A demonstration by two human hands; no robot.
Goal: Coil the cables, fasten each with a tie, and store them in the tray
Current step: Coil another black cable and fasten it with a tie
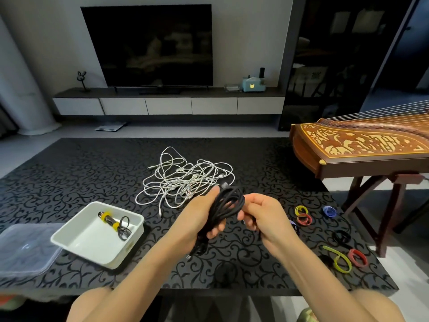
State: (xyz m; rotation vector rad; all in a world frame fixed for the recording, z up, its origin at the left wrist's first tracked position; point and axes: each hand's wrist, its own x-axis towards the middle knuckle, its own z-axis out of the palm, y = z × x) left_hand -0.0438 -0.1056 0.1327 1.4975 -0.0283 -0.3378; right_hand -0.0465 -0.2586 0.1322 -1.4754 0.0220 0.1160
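Two hands on one black cable coil (229, 201), held above the table (69, 177). Fingers of left hand (202, 219) curled round the loops; fingers of right hand (264, 219) pinching a strand. Tangled white cables (185, 177) just behind. To the left, white tray (76, 238) with one tied black cable (113, 223) inside. At right, coloured ties (304, 219) scattered.

A single wide-angle view, worn on the person's head, looks forward and down across a dark patterned table (69, 182). Both forearms enter from the bottom edge. The left hand (202, 217) and right hand (264, 217) are close to the lens just below frame centre, holding a black cable (232, 198). A white tray (97, 240) lies lower left. The far wall and television (148, 45) fill the upper frame, well away. Straight lines bow towards the edges.
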